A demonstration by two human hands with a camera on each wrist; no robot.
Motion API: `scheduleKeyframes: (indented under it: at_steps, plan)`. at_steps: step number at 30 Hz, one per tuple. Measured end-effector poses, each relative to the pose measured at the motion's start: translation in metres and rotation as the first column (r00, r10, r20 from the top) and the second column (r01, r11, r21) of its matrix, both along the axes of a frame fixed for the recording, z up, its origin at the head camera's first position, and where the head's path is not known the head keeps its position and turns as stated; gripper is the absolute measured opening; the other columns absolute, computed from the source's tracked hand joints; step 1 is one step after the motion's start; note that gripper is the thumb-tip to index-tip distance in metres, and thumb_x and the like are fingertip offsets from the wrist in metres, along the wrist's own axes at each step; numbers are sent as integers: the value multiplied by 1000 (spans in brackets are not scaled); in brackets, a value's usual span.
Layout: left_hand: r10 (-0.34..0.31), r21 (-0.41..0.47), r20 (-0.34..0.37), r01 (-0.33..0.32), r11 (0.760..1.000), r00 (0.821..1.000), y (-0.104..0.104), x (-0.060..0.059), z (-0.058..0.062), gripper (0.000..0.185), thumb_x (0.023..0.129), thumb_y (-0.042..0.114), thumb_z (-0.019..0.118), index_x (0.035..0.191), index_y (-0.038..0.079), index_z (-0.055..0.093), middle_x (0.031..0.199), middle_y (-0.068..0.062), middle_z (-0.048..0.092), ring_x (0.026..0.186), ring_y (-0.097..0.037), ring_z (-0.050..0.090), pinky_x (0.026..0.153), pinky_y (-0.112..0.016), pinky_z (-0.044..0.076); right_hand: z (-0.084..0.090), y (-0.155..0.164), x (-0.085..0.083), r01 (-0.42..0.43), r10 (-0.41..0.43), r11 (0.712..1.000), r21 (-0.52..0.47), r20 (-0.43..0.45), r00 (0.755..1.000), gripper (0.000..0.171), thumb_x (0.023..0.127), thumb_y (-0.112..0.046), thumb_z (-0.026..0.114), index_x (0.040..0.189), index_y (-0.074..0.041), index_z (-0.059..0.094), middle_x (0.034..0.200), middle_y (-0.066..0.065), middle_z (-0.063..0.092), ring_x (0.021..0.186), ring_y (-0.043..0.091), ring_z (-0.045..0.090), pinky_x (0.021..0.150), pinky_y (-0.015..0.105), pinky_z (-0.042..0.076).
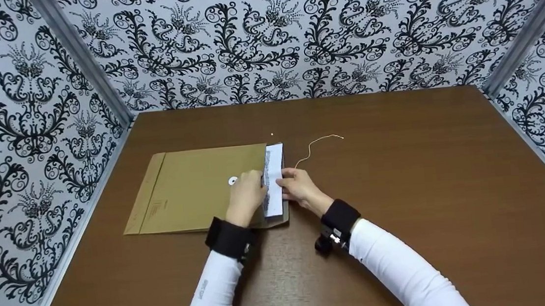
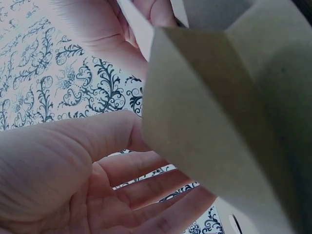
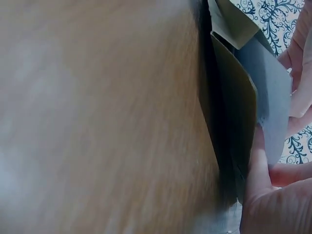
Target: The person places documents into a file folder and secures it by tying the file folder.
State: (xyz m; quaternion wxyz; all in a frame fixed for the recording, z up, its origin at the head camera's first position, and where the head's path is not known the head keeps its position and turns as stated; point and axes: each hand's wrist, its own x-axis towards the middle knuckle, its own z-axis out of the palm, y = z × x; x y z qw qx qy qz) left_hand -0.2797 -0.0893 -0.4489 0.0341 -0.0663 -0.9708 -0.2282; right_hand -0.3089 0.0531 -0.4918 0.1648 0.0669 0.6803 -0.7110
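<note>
A brown paper envelope (image 1: 197,189) lies flat on the table, its opening facing right and a white round button (image 1: 232,180) on its face. White printed paper (image 1: 275,158) sticks out of that opening. My left hand (image 1: 247,193) holds the envelope's upper edge at the mouth; the left wrist view shows the thumb against the brown paper (image 2: 195,126) and the fingers behind it. From the right side, my right hand (image 1: 302,187) pinches the paper's outer edge between thumb and fingers. In the right wrist view the paper (image 3: 269,92) stands between the brown layers.
A thin pale string (image 1: 310,148) trails from the envelope's right side onto the brown table (image 1: 402,171). One tiny white speck (image 1: 272,134) lies behind the envelope. Patterned black-and-white walls (image 1: 262,40) with grey corner posts enclose the back and sides.
</note>
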Motion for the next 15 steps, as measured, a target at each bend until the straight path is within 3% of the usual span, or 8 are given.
scheduleKeyframes:
  at_steps: [10,15]
  plan:
    - [-13,-7,-16,13,1000,1000,-1,-1,-1,10,90,4,69,95,-3,73,98,-24,76,87,-41,74,72,-53,59,-1,-8,0,22,-22,997,67,-10,1000,36,99,0,56,134,6,59,92,2,65,67,6,64,59,17,54]
    - [-14,7,-22,14,1000,1000,-1,0,-1,10,89,5,69,93,-3,73,99,-26,76,89,-43,74,73,-55,58,-4,-14,0,26,-25,999,38,-15,1000,34,98,1,56,131,7,61,89,1,65,65,4,63,57,16,53]
